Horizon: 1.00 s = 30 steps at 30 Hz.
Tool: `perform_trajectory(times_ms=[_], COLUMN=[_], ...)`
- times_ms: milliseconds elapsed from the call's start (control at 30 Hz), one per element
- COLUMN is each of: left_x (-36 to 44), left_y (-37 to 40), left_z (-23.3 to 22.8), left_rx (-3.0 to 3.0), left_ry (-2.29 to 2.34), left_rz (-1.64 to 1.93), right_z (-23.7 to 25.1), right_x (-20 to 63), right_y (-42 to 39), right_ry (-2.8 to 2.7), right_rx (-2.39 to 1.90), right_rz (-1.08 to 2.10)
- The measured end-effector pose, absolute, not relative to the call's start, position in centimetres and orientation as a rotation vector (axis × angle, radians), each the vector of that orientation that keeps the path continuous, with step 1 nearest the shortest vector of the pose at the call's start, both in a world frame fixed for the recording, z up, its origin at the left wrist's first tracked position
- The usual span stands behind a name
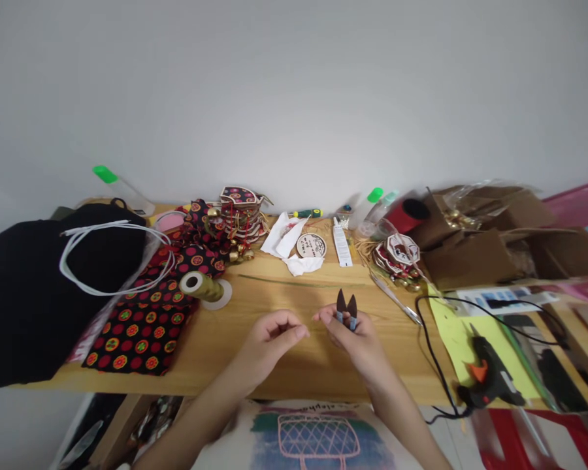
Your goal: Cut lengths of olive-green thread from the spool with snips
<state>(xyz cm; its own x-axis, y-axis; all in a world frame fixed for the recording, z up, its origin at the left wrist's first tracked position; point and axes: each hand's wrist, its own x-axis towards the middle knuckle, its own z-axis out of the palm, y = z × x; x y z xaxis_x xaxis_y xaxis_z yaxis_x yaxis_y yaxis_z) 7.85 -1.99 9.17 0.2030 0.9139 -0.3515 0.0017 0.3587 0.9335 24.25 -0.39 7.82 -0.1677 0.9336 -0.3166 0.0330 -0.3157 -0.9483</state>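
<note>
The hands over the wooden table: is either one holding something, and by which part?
The right hand holds small snips by the handle, blades pointing up. The left hand is pinched, but anything in it is too small to tell.

Bare surface point(294, 365) lay open around both hands, up to the thin green wire point(294, 283). Patterned fabric point(147, 320) and a ribbon spool point(202, 286) blocked the left; a black cable point(428, 346) and glue gun point(487, 375) crowded the right.

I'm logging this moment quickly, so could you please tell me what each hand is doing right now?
Left hand: fingertips pinched together; what they hold is too small to tell.
Right hand: closed on the thread snips, blades pointing up.
</note>
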Motion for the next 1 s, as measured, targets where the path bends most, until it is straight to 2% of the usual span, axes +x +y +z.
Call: perform_trajectory(times_ms=[167, 367, 1000], left_x=[7.9, 8.0, 8.0], left_y=[-2.1, -2.2, -2.3], left_z=[9.1, 9.0, 7.8], left_rx=[1.007, 1.045, 1.030], left_ry=[1.197, 1.258, 1.271], left_rz=[0.820, 0.826, 0.797], right_z=[7.7, 7.9, 7.5], right_x=[24.6, 24.9, 25.1], right_y=[-0.5, -0.8, -0.6], right_ry=[-1.101, -1.249, -1.446], right_rx=[-1.335, -1.303, -1.340], right_rz=[1.657, 1.543, 1.540])
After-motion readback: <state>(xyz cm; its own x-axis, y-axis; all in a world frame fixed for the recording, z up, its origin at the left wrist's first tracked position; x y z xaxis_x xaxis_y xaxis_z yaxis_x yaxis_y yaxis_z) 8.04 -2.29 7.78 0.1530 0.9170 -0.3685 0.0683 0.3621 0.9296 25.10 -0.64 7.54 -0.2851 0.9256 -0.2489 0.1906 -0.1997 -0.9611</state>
